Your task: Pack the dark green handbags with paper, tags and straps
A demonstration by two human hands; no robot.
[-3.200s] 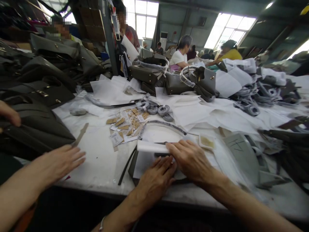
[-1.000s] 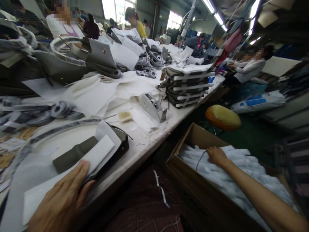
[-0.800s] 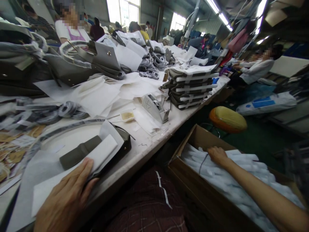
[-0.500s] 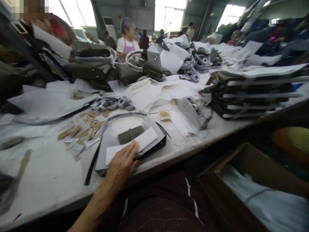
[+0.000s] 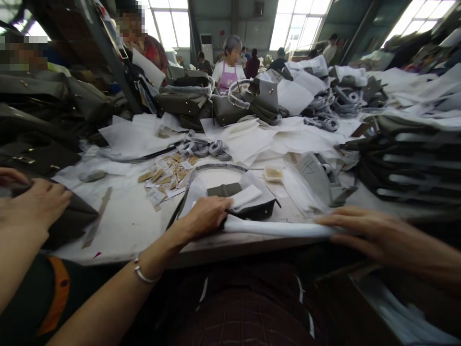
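A long white strip (image 5: 277,228), perhaps a folded sheet or bag, stretches along the table's front edge between my hands. My left hand (image 5: 207,216) is closed on its left end, beside the handbag. My right hand (image 5: 370,235), somewhat blurred, pinches the right end with fingers fairly straight. Just behind the strip lies a dark grey-green handbag (image 5: 266,209) on its side, its wrapped handle (image 5: 221,166) arching away from me. White paper and a folded white pad (image 5: 247,196) rest on the bag, along with a small dark green pouch-like piece (image 5: 224,189).
At the left, a co-worker's hands (image 5: 39,202) hold a dark bag (image 5: 72,216). Tags (image 5: 169,175), a small yellowish dish (image 5: 273,174) and a grey tape dispenser (image 5: 317,175) lie beyond my handbag. Stacked bags (image 5: 403,163) stand right. A carton (image 5: 345,307) sits below, holding pale plastic.
My left hand has left the white pad for the strip's end. My right hand has come into view with the long strip. The view has swung left, showing a co-worker's hands.
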